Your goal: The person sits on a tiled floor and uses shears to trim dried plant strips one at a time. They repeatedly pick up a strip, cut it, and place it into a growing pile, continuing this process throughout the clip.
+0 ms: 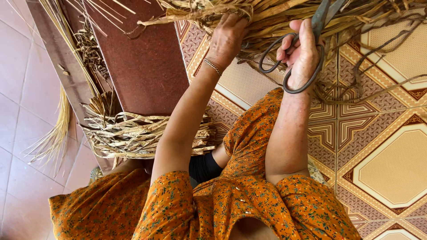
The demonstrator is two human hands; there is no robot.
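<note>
Your left hand (227, 38) is clamping the dried-leaf bundle (267, 18) steady while your right hand (302, 53) is gripping big scissors (307, 44), blades aimed in.

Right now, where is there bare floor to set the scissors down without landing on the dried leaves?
Free: the patterned tile floor right of the right forearm, below the trailing strands, and the pale tiles at far left. Crowded: the top, where the left hand grips the dried leaf bundle and the right hand holds the scissors; also the leaf pile by the brown step.
</note>
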